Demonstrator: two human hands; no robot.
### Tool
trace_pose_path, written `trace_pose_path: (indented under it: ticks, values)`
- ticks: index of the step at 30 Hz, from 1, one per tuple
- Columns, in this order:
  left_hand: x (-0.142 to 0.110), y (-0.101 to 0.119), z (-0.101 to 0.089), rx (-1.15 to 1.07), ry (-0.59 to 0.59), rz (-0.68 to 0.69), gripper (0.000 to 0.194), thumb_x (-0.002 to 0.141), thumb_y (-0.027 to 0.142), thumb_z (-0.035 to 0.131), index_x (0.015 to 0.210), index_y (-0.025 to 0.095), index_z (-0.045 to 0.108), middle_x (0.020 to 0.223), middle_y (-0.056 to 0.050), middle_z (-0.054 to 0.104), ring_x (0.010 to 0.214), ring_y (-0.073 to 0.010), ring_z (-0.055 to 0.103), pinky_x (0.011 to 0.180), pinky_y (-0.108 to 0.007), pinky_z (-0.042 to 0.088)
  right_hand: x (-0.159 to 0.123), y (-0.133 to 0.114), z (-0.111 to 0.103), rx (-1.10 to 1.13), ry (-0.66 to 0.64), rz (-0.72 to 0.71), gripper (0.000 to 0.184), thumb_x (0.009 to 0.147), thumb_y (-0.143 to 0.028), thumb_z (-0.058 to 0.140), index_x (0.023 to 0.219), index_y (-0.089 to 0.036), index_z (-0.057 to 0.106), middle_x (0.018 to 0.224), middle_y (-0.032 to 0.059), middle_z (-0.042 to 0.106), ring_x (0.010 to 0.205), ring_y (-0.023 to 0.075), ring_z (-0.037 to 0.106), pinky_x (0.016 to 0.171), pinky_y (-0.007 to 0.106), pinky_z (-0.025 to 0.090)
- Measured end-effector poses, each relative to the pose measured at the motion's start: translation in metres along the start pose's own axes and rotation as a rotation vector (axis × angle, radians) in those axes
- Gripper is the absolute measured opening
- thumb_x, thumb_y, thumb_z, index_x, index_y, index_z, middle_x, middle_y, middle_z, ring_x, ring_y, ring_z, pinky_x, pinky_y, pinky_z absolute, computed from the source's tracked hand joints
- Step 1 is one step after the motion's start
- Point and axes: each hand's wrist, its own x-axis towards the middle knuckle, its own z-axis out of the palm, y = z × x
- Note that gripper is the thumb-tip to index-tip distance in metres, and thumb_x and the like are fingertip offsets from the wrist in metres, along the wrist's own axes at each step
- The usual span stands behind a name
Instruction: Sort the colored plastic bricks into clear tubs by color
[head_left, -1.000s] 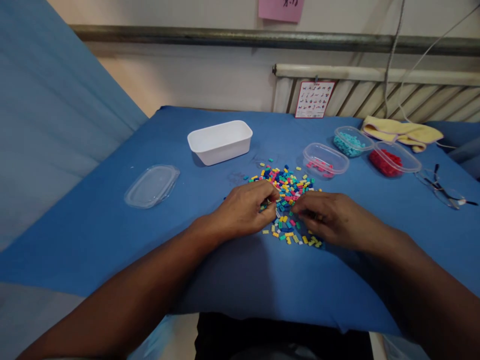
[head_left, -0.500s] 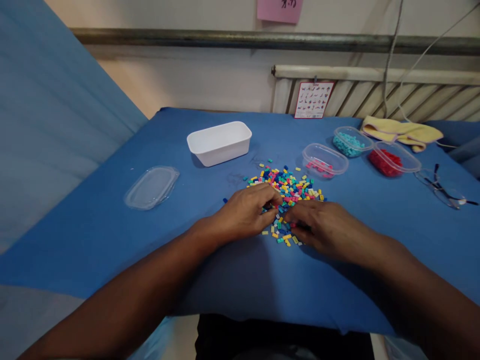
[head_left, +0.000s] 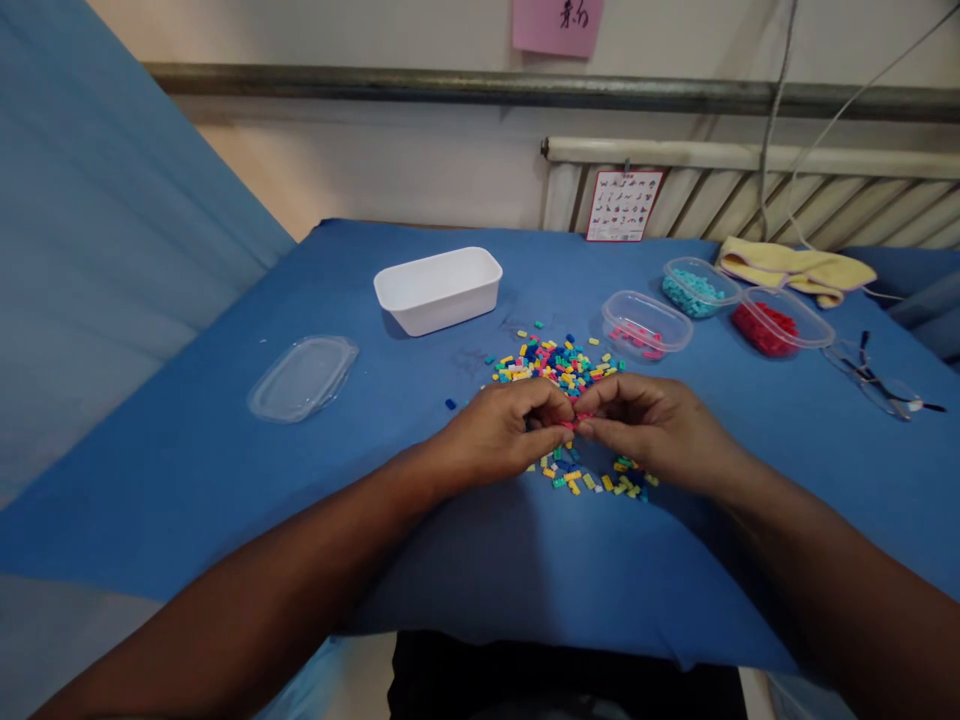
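Observation:
A loose pile of small coloured building bricks (head_left: 559,362) lies on the blue-covered table. Over its near part, my left hand (head_left: 510,425) pinches a small pink brick (head_left: 568,425) between thumb and fingers. My right hand (head_left: 652,425) meets it from the right, its fingertips closed on another small pink brick (head_left: 583,416). The fingertips of both hands nearly touch and partly cover these pieces. Just behind the pile stands a clear plastic tub (head_left: 649,325) with some pink bricks in it.
A white plastic box (head_left: 439,290) stands behind on the left, clear lids (head_left: 304,378) nearer. To the right are a tub of turquoise bricks (head_left: 691,292), a tub of red bricks (head_left: 766,328), a yellow cloth (head_left: 795,268) and eyeglasses (head_left: 874,378). A radiator (head_left: 712,190) lines the wall.
My right hand has lifted from the bricks and moved up to my left fingertips, now pinching a pink brick. More bricks show beneath it. My left hand has shifted slightly.

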Motion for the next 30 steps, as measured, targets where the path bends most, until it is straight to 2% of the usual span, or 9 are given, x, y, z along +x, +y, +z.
trace_pose_path:
  ticks: [3, 5, 11, 13, 17, 24, 30]
  values:
    - [0.0, 0.0, 0.0, -0.009, 0.062, 0.034, 0.01, 0.097, 0.027, 0.075, 0.095, 0.018, 0.073, 0.084, 0.0, 0.073, 0.074, -0.0122, 0.066, 0.069, -0.025, 0.051, 0.004, 0.0, -0.002, 0.093, 0.02, 0.028, 0.034, 0.08, -0.043, 0.092, 0.101, -0.02, 0.081, 0.087, 0.0031, 0.079, 0.076, 0.0159, 0.07, 0.071, 0.031, 0.058]
    - [0.0, -0.002, -0.001, 0.018, 0.088, 0.093, 0.009, 0.098, 0.027, 0.076, 0.097, 0.018, 0.075, 0.086, -0.001, 0.075, 0.076, -0.0123, 0.068, 0.07, -0.025, 0.051, 0.005, 0.0, -0.004, 0.115, 0.025, 0.049, 0.036, 0.079, -0.045, 0.094, 0.101, -0.02, 0.082, 0.088, 0.0038, 0.081, 0.078, 0.0171, 0.073, 0.076, 0.034, 0.061]
    - [0.003, -0.006, -0.001, 0.12, 0.179, 0.437, 0.01, 0.101, 0.027, 0.079, 0.1, 0.017, 0.077, 0.09, -0.004, 0.079, 0.083, -0.0139, 0.072, 0.077, -0.027, 0.056, 0.005, 0.003, -0.004, 0.139, 0.024, 0.059, 0.035, 0.078, -0.047, 0.096, 0.099, -0.021, 0.084, 0.086, 0.0037, 0.081, 0.077, 0.0183, 0.074, 0.077, 0.035, 0.063]
    - [0.005, -0.006, -0.001, 0.133, 0.211, 0.504, 0.009, 0.101, 0.025, 0.078, 0.101, 0.017, 0.077, 0.09, -0.004, 0.079, 0.083, -0.0136, 0.072, 0.077, -0.026, 0.057, 0.005, 0.005, -0.001, 0.15, 0.031, 0.055, 0.035, 0.078, -0.048, 0.096, 0.099, -0.022, 0.085, 0.087, 0.0036, 0.081, 0.079, 0.0187, 0.074, 0.078, 0.036, 0.063]
    - [0.005, -0.006, 0.0, 0.181, 0.218, 0.541, 0.006, 0.103, 0.02, 0.075, 0.106, 0.017, 0.078, 0.094, -0.005, 0.08, 0.086, -0.0137, 0.074, 0.079, -0.026, 0.059, 0.007, 0.008, 0.006, 0.211, 0.102, 0.069, 0.037, 0.074, -0.047, 0.099, 0.097, -0.024, 0.082, 0.088, 0.0022, 0.081, 0.077, 0.0173, 0.073, 0.076, 0.035, 0.062]
    - [0.004, -0.009, 0.002, 0.225, 0.298, 0.506, 0.004, 0.101, 0.018, 0.075, 0.105, 0.018, 0.078, 0.09, -0.003, 0.08, 0.081, -0.0124, 0.075, 0.076, -0.025, 0.06, 0.007, 0.004, 0.015, 0.273, 0.106, 0.093, 0.037, 0.069, -0.043, 0.103, 0.093, -0.024, 0.082, 0.083, 0.0008, 0.08, 0.074, 0.0158, 0.072, 0.074, 0.032, 0.061]
    - [0.003, -0.013, 0.005, 0.422, 0.366, 0.567, 0.009, 0.103, 0.017, 0.07, 0.11, 0.016, 0.075, 0.098, -0.007, 0.081, 0.094, -0.018, 0.078, 0.082, -0.03, 0.065, 0.007, 0.002, 0.022, 0.457, 0.176, 0.195, 0.038, 0.067, -0.038, 0.104, 0.097, -0.024, 0.085, 0.091, 0.0018, 0.083, 0.081, 0.0148, 0.075, 0.083, 0.032, 0.063]
